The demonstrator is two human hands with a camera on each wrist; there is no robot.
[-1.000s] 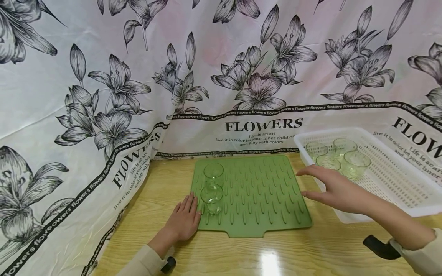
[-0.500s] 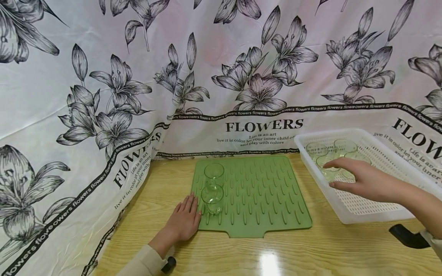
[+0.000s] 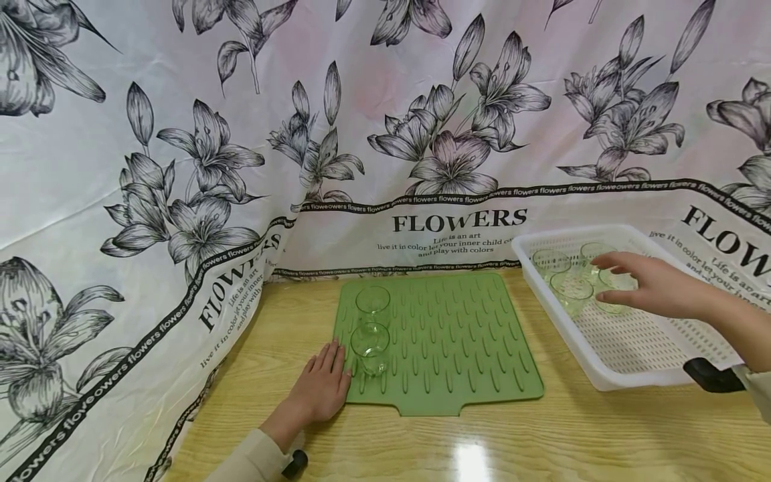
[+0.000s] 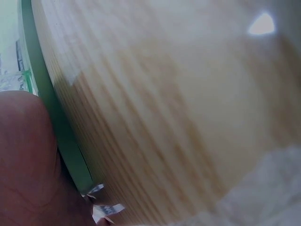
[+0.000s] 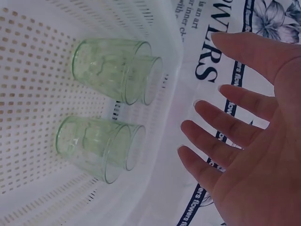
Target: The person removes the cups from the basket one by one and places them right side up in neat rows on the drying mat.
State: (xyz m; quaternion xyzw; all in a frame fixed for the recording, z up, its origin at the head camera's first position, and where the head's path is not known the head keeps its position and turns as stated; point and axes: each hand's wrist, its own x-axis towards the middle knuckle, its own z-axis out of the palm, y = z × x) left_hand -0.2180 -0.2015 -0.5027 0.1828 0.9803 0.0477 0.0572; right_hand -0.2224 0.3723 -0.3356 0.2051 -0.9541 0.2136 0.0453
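My right hand (image 3: pixel 659 284) hovers over the basket above the rearmost right glasses, fingers spread and holding nothing. In the right wrist view its palm and fingers (image 5: pixel 225 127) stay apart from the clear green-tinted glasses (image 5: pixel 106 66). Several such glasses (image 3: pixel 571 289) stand upright at the far left end of the white perforated basket (image 3: pixel 563 335); the hand partly covers one. My left hand (image 3: pixel 322 388) lies flat at the left edge of the green ridged mat (image 3: pixel 454 341). Two clear glasses, a far one (image 3: pixel 373 301) and a near one (image 3: pixel 370 343), stand along the mat's left side.
The wooden table (image 3: pixel 415 448) runs under the mat and basket, with a bright light reflection near its front. A white flower-printed cloth (image 3: pixel 458 231) hangs behind and along the left. The basket's raised walls enclose the glasses on the right.
My right hand has moved right and away from the basket's left rim, over the glasses inside it, then slightly farther back. The left hand and the glasses on the mat have stayed put.
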